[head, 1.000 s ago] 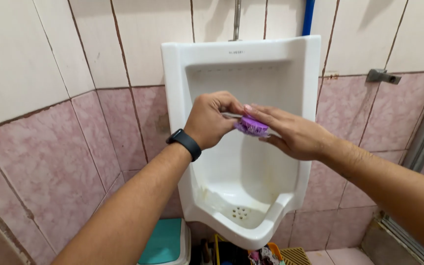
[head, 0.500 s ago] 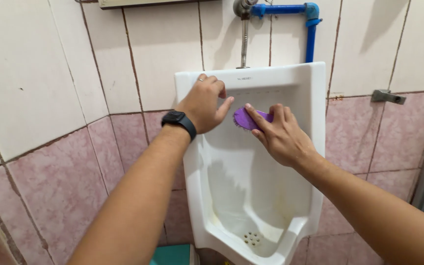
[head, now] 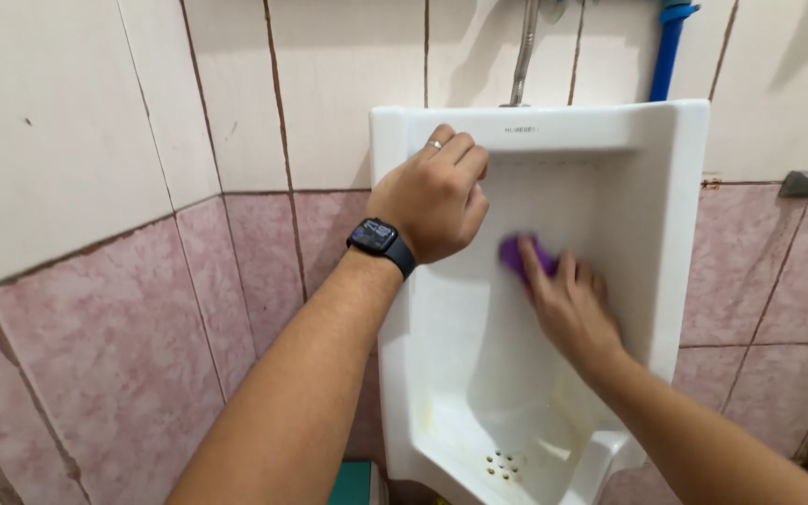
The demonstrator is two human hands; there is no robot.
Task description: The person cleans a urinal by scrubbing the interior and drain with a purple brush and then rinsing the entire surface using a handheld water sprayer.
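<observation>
R hand scrubs urinal w/ purple brush.

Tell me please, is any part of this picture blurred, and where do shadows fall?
Head view: the right hand and purple brush are motion-blurred; the left hand on the urinal rim looks sharp; soft shadows lie inside the bowl under both hands.
</observation>
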